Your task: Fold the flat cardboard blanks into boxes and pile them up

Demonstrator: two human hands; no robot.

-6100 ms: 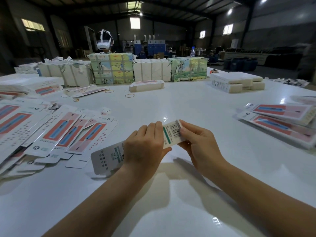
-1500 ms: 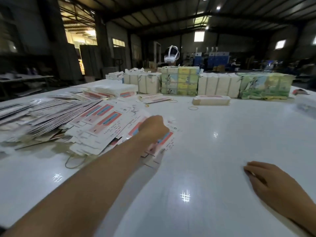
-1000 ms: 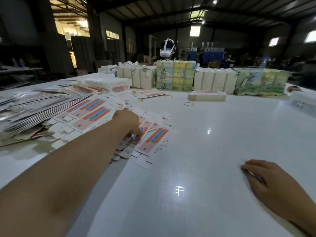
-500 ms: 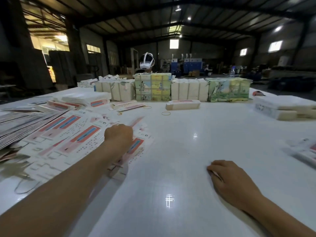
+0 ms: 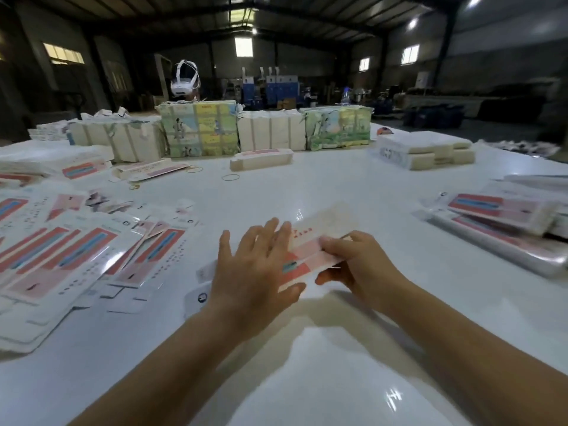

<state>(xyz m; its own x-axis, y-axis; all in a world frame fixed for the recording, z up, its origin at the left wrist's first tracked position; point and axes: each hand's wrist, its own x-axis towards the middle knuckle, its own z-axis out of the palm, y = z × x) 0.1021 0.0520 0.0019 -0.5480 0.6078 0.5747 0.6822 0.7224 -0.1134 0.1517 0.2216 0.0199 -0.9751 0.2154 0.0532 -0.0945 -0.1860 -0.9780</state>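
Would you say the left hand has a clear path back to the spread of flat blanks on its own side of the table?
Probably yes. The left hand lies open over the blank that the right hand grips, and the spread of flat blanks lies just beside it on the table, nothing standing between.

A white table [image 5: 353, 379] fills the foreground, and a few rubber bands [image 5: 230, 177] lie loose on it toward its far side. Along its far edge stands a row of wrapped bundles: plain pale ones [image 5: 272, 134] set between two in colourful printed wrap [image 5: 201, 129], with a white headset [image 5: 183, 78] showing above and behind the left colourful bundle. Behind the table a dim warehouse hall has bright windows [image 5: 243, 47] high in the back wall, blue machines [image 5: 270, 87] beneath them and lamps [image 5: 412, 23] in the roof.
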